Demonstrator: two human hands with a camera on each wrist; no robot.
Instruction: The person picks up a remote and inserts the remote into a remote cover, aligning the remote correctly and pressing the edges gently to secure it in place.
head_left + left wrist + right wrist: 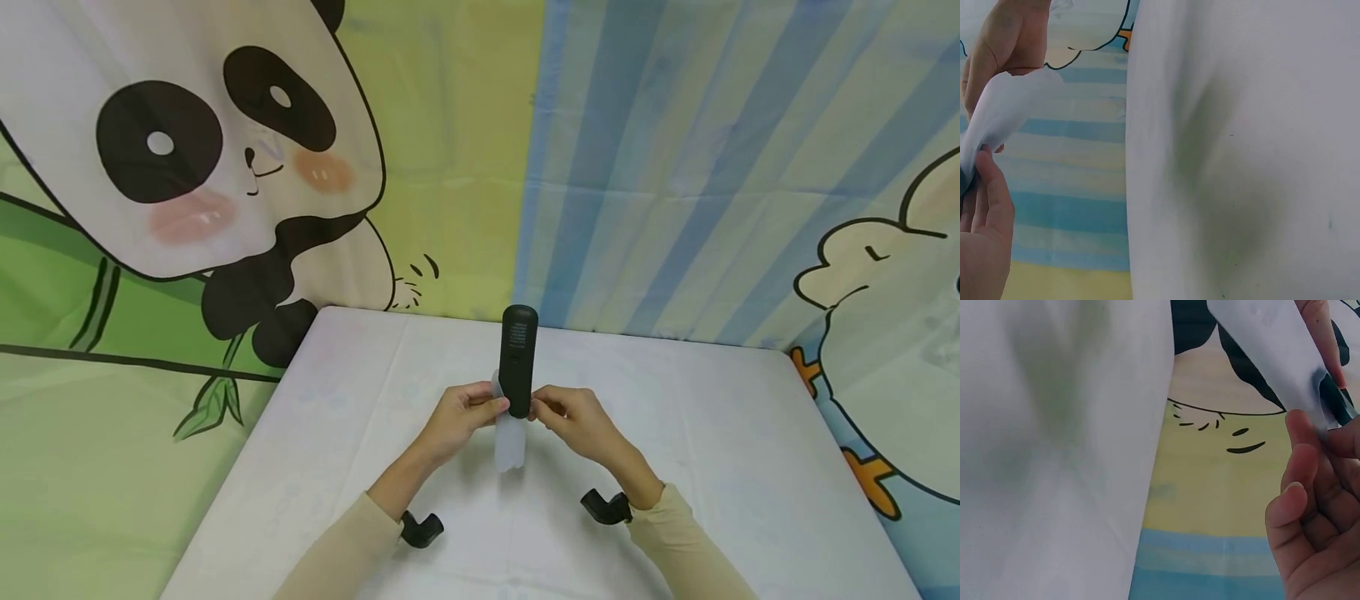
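- Sleeves [337, 546] of beige cloth enter the head view at seven and five o'clock, cut off by its lower edge; a black curved piece [423, 531] juts out at the left wrist, and a matching curved piece [606, 507] at the right.
- Left hand [459, 418], at eight o'clock from a black device [518, 358], pinches its lower end together with a white sheet [510, 446] (some of its fingers are hidden behind).
- Right hand [585, 427], at four o'clock from the device, pinches the sheet's edge beside the device; the head view barely shows that contact, while the right wrist view shows the fingertips on the sheet and the other fingers curled.
- Between the hands, the device stands upright above the table, its print too small to read; the right wrist view shows just a dark part of it inside the sheet's fold.
- From the device the sheet hangs toward six o'clock; the left wrist view shows its loose end flaring, with the device a dark sliver at nine o'clock.
- White tabletop [675, 467] lies below, softly shadowed.
- Farther off, a printed panda [247, 221] fills ten o'clock, blue stripes [622, 167] one o'clock, and a pale figure [900, 375], cropped, three o'clock.
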